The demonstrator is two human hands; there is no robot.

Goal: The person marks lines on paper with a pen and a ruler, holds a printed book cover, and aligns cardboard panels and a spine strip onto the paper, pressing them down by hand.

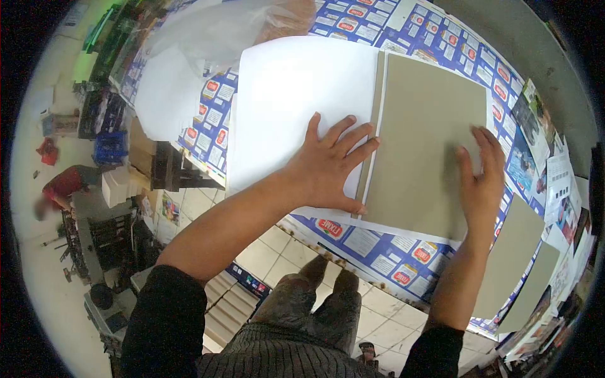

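Note:
A large white sheet (296,94) lies flat on the table, with a grey-brown board (422,138) on its right part. Beside that board's left edge runs a narrow strip (379,82) of the same grey-brown colour, with a thin white gap between them. My left hand (331,164) rests spread on the white sheet, its fingertips and thumb reaching onto the strip. Over the right part of the board is my right hand (484,176), fingers apart and slightly curled, holding nothing; whether it touches the board I cannot tell.
Blue printed sheets (359,242) cover the table. More grey boards (510,258) lie at the right, near printed papers (561,189). Clear plastic (208,38) and white paper (164,94) are at the far left. A person in a red top (66,186) bends beside machinery in the left background.

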